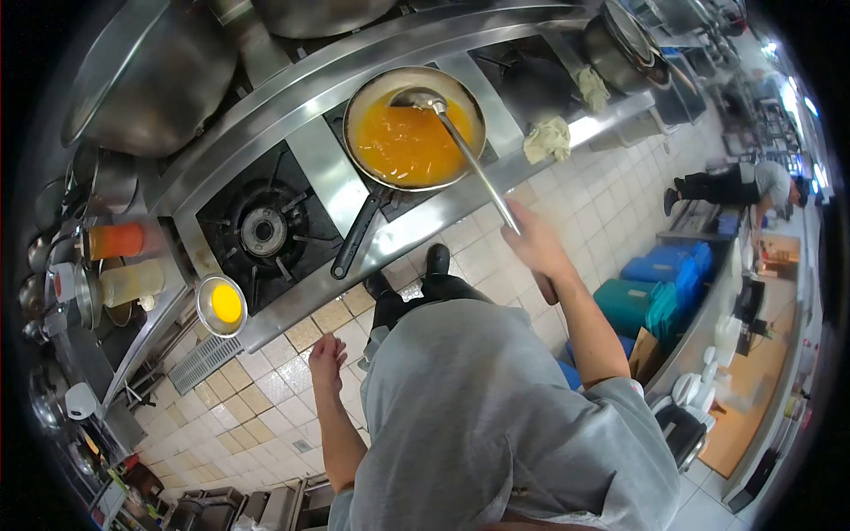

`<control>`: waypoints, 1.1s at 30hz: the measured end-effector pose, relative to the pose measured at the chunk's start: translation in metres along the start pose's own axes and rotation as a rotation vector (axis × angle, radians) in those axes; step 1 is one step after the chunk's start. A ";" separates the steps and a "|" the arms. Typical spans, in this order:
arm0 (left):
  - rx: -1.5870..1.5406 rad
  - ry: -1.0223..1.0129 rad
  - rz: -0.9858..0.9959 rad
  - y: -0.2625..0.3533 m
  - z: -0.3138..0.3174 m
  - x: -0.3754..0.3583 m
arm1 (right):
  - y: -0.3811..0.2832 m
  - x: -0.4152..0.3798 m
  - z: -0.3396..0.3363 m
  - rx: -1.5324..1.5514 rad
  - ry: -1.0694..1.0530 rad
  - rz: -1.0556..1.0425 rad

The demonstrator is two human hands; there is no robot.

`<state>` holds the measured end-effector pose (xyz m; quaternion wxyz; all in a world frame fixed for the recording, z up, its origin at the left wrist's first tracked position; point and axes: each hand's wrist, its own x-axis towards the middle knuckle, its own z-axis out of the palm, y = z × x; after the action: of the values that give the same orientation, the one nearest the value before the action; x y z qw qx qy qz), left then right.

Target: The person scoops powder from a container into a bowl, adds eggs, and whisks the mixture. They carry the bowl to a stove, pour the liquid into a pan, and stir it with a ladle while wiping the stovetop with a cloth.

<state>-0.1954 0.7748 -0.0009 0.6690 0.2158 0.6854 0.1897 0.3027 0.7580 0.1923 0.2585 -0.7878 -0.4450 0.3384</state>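
My right hand (534,237) is closed around the long handle of a metal ladle (467,152). The ladle's bowl rests in orange liquid (412,146) inside a frying pan (351,133) on the stove. The pan's black handle (357,237) points toward me, with no hand on it. My left hand (328,354) hangs over the floor at my side, fingers curled, touching nothing that I can see; whether it holds anything is too small to tell. Left of it, a metal bowl (205,311) with yellow liquid (226,303) sits at the stove's left end.
A bare burner (264,230) lies left of the pan. Cloths (548,140) lie on the stove's right edge. Large pots (150,80) stand behind. Bottles (133,281) are at the left. Blue and green bins (624,305) stand at the right, where another person (770,184) bends over a counter.
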 end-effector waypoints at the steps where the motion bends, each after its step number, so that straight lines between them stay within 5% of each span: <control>1: -0.143 -0.078 0.017 0.016 0.011 0.002 | 0.000 -0.005 -0.001 -0.028 0.012 0.039; 11: -0.286 -0.367 0.130 0.169 0.139 -0.055 | -0.024 -0.044 -0.010 0.453 -0.091 0.298; 17: -0.059 -0.369 0.233 0.175 0.145 -0.032 | -0.031 -0.054 -0.006 0.587 -0.166 0.373; 33: -0.128 -0.354 0.301 0.197 0.135 -0.019 | -0.047 -0.034 0.016 1.045 -0.283 0.486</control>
<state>-0.0518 0.9245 0.1189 0.7552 0.3025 0.5041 0.2898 0.2530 0.7519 0.2261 0.4654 -0.5827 -0.0562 0.6639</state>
